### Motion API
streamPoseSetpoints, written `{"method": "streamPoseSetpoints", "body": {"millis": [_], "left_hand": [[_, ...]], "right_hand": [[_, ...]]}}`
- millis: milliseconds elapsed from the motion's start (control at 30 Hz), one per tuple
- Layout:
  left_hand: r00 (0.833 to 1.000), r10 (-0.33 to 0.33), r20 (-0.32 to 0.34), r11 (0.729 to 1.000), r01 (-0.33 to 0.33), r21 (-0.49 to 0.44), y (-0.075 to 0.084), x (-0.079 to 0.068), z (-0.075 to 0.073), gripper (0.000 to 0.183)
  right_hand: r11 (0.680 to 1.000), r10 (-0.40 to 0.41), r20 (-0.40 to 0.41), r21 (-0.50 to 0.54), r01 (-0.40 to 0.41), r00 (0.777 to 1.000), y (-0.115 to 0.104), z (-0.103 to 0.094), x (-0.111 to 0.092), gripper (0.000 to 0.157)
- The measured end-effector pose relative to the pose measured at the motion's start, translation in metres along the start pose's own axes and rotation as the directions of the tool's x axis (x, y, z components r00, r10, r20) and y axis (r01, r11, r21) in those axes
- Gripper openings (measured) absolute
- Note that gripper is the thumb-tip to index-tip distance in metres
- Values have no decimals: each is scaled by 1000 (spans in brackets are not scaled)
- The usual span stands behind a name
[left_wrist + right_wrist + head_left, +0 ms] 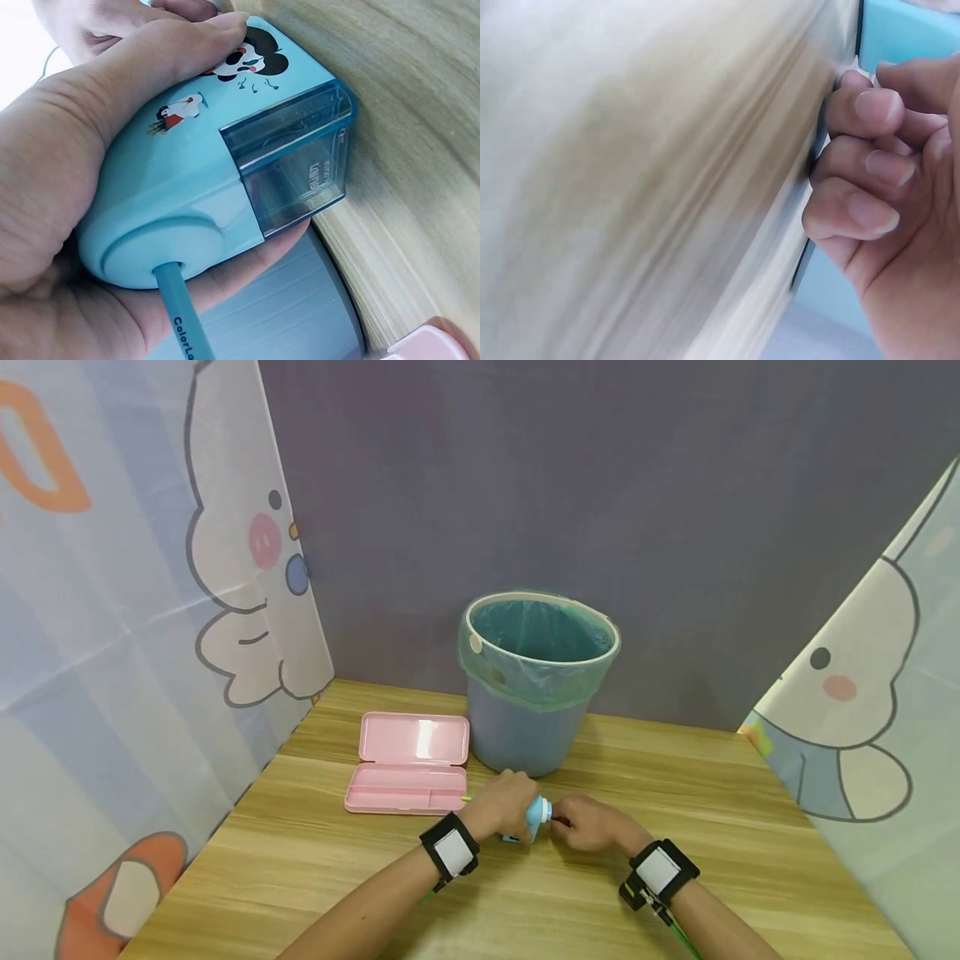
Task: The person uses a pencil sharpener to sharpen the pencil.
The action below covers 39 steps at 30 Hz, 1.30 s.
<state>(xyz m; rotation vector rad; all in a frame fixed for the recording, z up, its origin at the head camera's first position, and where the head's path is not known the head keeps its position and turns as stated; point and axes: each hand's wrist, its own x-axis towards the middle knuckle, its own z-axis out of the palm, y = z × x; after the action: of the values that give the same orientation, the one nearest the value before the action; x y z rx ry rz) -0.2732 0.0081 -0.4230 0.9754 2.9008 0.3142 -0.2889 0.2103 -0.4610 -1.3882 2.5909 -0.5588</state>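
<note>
My left hand (pixel 501 806) grips a light blue pencil sharpener (pixel 187 165) with cartoon stickers and a clear blue shavings drawer (pixel 296 161). Its thumb lies across the stickered face and its fingers reach round underneath. A teal colored pencil (pixel 180 307) sticks out of the sharpener's round hole. On the opposite end, my right hand (pixel 594 823) is at the white and blue crank end (pixel 547 810). In the right wrist view the right fingers (pixel 866 214) are curled, with thumb and forefinger pinching the small crank handle, mostly hidden by the fingertips.
Behind the hands stands a grey-blue bin (pixel 525 731) lined with a green plastic bag. An opened pink pencil case (pixel 390 774) lies on the wooden table (pixel 300 860) to its left. Cartoon-printed cloths flank both sides, and a grey backdrop (pixel 637 485) hangs behind.
</note>
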Motion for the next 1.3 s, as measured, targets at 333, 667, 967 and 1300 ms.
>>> {"method": "streamPoseSetpoints", "body": {"millis": [333, 667, 967, 1300], "left_hand": [[1000, -10, 11, 1000, 11, -14, 1, 0, 1, 34], [1000, -27, -5, 1000, 27, -3, 0, 1, 5, 34], [1000, -19, -15, 1000, 19, -4, 1, 2, 9, 36], [999, -14, -30, 1000, 14, 3, 1, 2, 4, 36]], "right_hand": [[999, 25, -12, -33, -26, 1000, -5, 7, -5, 35], [1000, 2, -8, -11, -2, 1000, -10, 12, -9, 36], [1000, -17, -19, 18, 18, 1000, -14, 15, -15, 34], [996, -14, -14, 89, 15, 1000, -20, 10, -18, 34]]}}
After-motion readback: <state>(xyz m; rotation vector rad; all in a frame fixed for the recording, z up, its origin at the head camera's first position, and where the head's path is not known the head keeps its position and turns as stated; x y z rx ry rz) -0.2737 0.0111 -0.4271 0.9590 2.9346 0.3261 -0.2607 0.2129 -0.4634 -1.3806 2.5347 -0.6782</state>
